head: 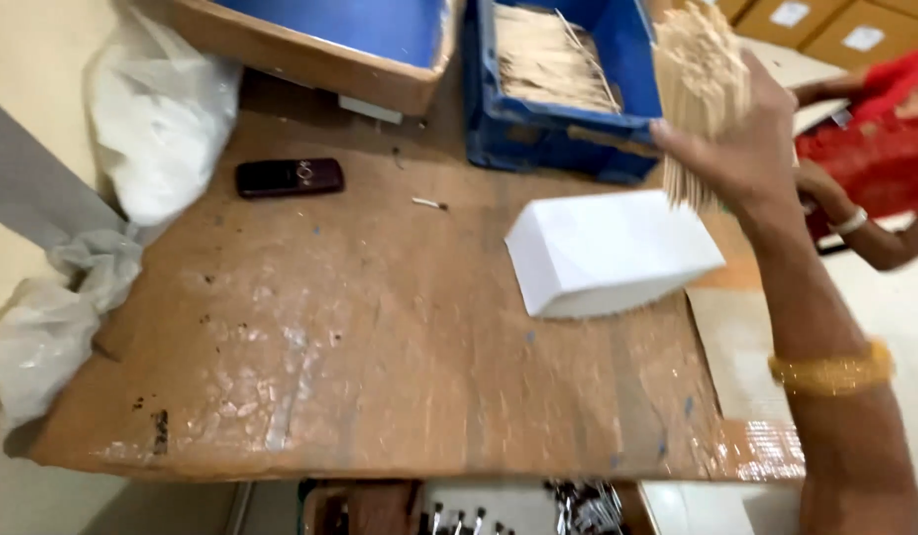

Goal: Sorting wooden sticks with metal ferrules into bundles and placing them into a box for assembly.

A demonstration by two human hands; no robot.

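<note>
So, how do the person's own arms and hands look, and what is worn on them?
Only the right hand and its forearm show. The arm is bare, with no sleeve and no glove. A wide golden bangle with a textured surface circles the forearm. No ring can be made out on the fingers. The left hand is out of view.

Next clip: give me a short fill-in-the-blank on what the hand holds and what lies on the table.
1. The right hand holds a bundle of thin wooden ____ above the table.
2. More of them lie in the ____ crate at the far edge of the table.
3. Below the hand lies a plain ____ box.
4. The dark mobile phone lies to the ____ of that box.

Missing words: sticks; blue; white; left
</note>
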